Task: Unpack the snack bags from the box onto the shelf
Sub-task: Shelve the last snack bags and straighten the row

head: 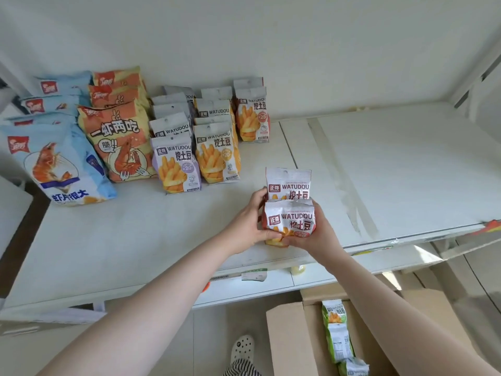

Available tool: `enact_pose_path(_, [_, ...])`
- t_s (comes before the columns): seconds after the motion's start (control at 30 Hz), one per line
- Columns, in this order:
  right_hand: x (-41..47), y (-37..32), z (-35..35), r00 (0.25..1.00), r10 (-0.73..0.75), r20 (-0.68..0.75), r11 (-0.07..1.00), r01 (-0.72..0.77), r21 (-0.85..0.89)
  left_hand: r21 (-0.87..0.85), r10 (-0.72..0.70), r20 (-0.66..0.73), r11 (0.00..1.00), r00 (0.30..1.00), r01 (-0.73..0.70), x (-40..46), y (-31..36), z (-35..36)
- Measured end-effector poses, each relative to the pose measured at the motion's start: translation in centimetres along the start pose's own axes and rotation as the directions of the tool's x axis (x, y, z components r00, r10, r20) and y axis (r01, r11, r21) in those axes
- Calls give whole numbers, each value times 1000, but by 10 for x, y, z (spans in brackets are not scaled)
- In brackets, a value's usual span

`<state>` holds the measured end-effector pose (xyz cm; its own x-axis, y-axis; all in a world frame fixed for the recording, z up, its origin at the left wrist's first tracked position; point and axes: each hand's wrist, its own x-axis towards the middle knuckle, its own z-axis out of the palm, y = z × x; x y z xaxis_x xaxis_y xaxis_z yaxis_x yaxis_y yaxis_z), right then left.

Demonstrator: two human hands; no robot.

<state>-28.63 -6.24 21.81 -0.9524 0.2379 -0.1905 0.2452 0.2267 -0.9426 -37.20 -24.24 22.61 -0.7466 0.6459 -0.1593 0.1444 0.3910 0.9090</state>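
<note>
We hold two red WATUDOU snack bags (pixel 289 210) upright between both hands: left hand (pixel 248 229) grips their left side, right hand (pixel 314 236) curls round the right and bottom. They sit over the shelf (pixel 135 240) near its front edge. Beyond the left hand stand rows of shelved bags (pixel 176 147). Below the right arm, the open box (pixel 287 340) holds green bags (pixel 337 332).
</note>
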Motion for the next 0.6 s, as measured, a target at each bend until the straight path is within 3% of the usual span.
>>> enact_pose_path(0.13, [31, 3, -11, 999, -26, 41, 998, 24, 54, 61, 34, -85, 998, 996, -29, 28, 2, -3])
enact_pose_path(0.23, [74, 4, -13, 994, -83, 68, 996, 82, 19, 270, 122, -126, 959, 984, -85, 60, 5, -18])
enact_pose_path(0.3, [103, 2, -12, 990, -114, 88, 993, 114, 5, 444, 107, -114, 895, 988, -46, 79, 15, -32])
enact_pose_path(0.37, [130, 0, -11, 984, -138, 114, 990, 139, -7, 708, 86, -128, 706, 988, 30, 96, 24, -49])
enact_pose_path(0.43, [150, -4, -11, 978, -164, 131, 986, 168, -20, 864, 123, -162, 497, 979, 80, 107, 38, -64])
enact_pose_path(0.53, [177, -5, -10, 972, -179, 155, 982, 187, -39, 949, 220, -172, 298, 960, 101, 119, 51, -86])
enact_pose_path(0.6, [192, -5, -7, 969, -189, 159, 980, 197, -37, 966, 270, -164, 237, 949, 100, 127, 55, -100])
